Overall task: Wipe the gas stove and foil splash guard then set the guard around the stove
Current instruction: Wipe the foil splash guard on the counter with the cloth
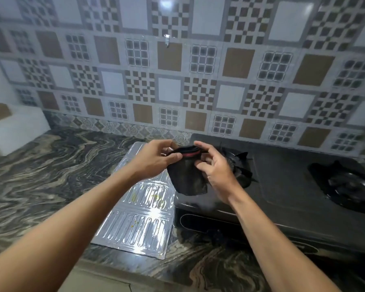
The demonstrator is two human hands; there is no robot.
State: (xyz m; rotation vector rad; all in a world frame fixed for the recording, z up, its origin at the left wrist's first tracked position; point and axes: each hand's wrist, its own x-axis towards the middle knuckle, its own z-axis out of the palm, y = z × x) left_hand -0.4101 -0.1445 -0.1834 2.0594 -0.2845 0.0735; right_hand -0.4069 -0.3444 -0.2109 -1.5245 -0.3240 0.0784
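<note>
A black gas stove (282,186) with two burners stands on the marbled counter at the right. To its left the silver foil splash guard (139,216) lies flat on the counter, with small yellow specks on it. Above the stove's left edge both hands hold a dark cloth (188,175) with a red stripe near its top. My left hand (156,159) pinches the cloth's upper left edge. The upper right edge is gripped by my right hand (215,165). The cloth hangs down between them and hides part of the left burner.
The patterned tiled wall (177,70) rises behind the counter. A white block (15,129) stands at the far left by the wall. The dark marbled counter (51,175) stretches left of the foil guard, and its front edge runs along the bottom.
</note>
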